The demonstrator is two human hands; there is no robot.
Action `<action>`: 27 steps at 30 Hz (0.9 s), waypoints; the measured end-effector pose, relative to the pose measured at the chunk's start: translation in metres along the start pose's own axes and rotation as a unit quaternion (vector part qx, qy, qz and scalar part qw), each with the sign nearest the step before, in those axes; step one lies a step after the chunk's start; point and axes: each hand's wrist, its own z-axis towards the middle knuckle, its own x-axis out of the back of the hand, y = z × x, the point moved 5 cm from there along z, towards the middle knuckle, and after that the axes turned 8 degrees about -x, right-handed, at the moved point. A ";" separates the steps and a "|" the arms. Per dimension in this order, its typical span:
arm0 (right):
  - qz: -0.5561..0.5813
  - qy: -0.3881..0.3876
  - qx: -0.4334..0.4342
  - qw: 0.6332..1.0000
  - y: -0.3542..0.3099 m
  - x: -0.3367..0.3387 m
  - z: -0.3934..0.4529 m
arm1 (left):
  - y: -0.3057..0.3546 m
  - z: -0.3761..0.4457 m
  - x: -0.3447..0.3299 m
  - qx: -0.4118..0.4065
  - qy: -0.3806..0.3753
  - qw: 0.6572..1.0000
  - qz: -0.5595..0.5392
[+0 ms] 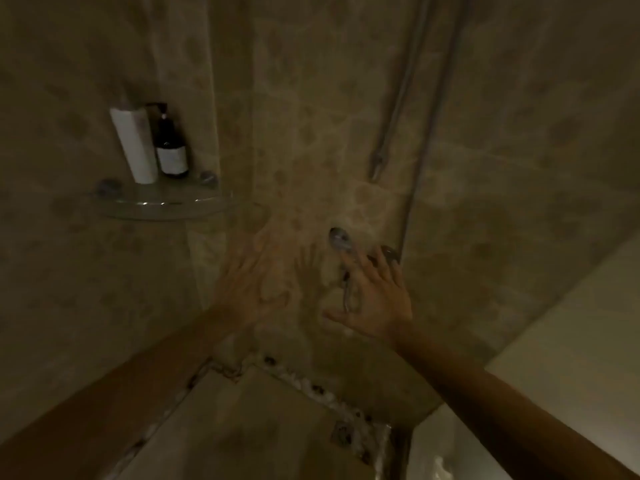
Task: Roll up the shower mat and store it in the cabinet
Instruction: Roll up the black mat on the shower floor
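Shower mat — not identifiable anywhere in this dim, blurred view of a tiled shower corner; possibly on the floor (pixel 263 420) below the hands, where a band of pale pebbles (pixel 322 393) runs along the wall foot, but no mat edge or long axis readable. Cabinet not in view either.

Left hand (pixel 249 282) raised toward the marbled wall tiles (pixel 311 161), fingers spread and loose, gripping nothing; motion-blurred. Right hand (pixel 377 299) also spread open, empty, fingertips over or just beside the chrome mixer valve (pixel 341 240) with its lever (pixel 347 292) hanging down — touching or not, cannot tell.

Judged from this: both hands held high on the wall, so any mat would lie downward and toward the body from the fingers, calling for a bend and a reach down. Neither hand clearly nearer. Rolling apparently not begun.

On the glass corner shelf (pixel 162 204) at upper left, 2 items standing side by side, touching or nearly so: a white tube (pixel 135 143) and a dark pump bottle (pixel 169 147) with a pale label — print too small and blurred to read. No other writing legible. Shower hose (pixel 398 98) and riser rail (pixel 436 98) running up the wall at right.
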 end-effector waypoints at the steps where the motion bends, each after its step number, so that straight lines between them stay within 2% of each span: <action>1: 0.009 -0.009 0.017 1.000 -0.009 -0.015 0.018 | -0.015 0.004 -0.007 0.005 0.005 1.000 -0.001; 2: 0.009 -0.019 0.024 0.999 -0.017 -0.031 0.035 | -0.030 0.008 -0.014 0.020 0.024 1.000 0.006; 6: 0.062 -0.102 0.105 0.987 -0.075 -0.091 0.088 | -0.087 -0.009 -0.047 0.106 0.012 0.994 0.026; 9: 0.040 -0.147 0.157 0.976 -0.120 -0.128 0.111 | -0.120 -0.040 -0.067 0.171 -0.018 0.985 0.012; 14: 0.044 -0.220 0.266 0.937 -0.210 -0.168 0.113 | -0.166 -0.136 -0.089 0.338 -0.004 0.941 -0.006; 17: 0.025 -0.228 0.357 0.905 -0.276 -0.188 0.101 | -0.176 -0.204 -0.098 0.436 0.022 0.900 -0.012; 22: 0.009 -0.260 0.502 0.825 -0.373 -0.223 0.056 | -0.166 -0.307 -0.106 0.582 0.047 0.812 -0.014; 27: -0.030 -0.280 0.622 0.731 -0.446 -0.266 0.011 | -0.141 -0.377 -0.118 0.718 0.082 0.691 -0.019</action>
